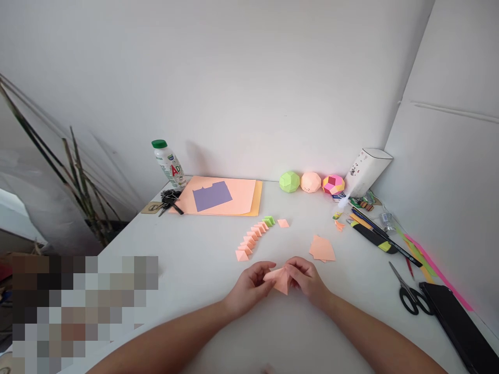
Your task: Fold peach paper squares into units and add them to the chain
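Observation:
Between my two hands is a small peach piece of paper, partly folded, held just above the white table. My left hand pinches its left end between thumb and fingers. At its upper right corner, my right hand grips it with the fingertips. Beyond my hands a curved row of folded peach paper units ends in green folded units. One folded peach piece lies apart to the right of the row. Flat peach paper pieces are stacked loosely past my right hand.
Peach sheets with a purple scrap lie at the back left, near a white bottle. Several paper balls line the wall. Scissors, a utility knife and a black phone-like slab lie right.

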The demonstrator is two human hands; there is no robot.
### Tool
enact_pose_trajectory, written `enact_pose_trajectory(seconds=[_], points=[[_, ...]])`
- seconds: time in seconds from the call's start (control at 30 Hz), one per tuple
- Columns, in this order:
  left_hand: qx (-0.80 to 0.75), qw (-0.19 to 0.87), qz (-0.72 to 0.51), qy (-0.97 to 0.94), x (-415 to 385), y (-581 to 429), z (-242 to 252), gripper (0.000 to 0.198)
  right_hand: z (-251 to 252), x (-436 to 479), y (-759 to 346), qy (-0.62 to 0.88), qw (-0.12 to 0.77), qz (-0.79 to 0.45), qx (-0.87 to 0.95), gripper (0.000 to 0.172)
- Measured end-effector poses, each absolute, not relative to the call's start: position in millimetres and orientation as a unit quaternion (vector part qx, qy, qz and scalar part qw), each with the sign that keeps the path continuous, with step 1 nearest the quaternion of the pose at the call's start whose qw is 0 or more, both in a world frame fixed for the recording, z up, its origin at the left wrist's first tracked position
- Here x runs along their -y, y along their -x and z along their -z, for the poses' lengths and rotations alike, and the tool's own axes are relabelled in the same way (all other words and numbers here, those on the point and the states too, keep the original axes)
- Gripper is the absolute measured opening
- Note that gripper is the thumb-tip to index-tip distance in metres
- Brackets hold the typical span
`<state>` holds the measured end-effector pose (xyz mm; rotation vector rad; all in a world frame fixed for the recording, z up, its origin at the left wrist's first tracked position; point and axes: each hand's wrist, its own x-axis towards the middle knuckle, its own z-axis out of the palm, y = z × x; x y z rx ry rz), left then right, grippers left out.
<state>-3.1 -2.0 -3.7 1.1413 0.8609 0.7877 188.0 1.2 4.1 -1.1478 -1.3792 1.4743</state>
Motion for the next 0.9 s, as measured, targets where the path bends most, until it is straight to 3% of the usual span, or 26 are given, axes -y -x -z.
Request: enact_pose_trajectory(seconds=[0.23, 0.4, 0.6, 0.9], points=[[-0.374, 0.683, -0.338, -0.529, 1, 4, 3, 0.031, -6, 5, -183, 0.448, 0.437, -0.487, 0.609, 0.019], [-0.368, 0.676, -0.355, -0.531, 1, 2, 3, 0.03, 1, 4, -183, 0.44, 0.385, -0.512, 0.63, 0.02], [-0.4, 0.663, -0.359, -0.521, 2, 0, 6, 0.045, 6, 3, -183, 0.452, 0.375, -0.504, 0.634, 0.023], [-0.389, 0.668, -0.361, -0.522, 2, -2, 5, 0.041, 0, 5, -181, 0.455, 0.365, -0.53, 0.616, 0.025]])
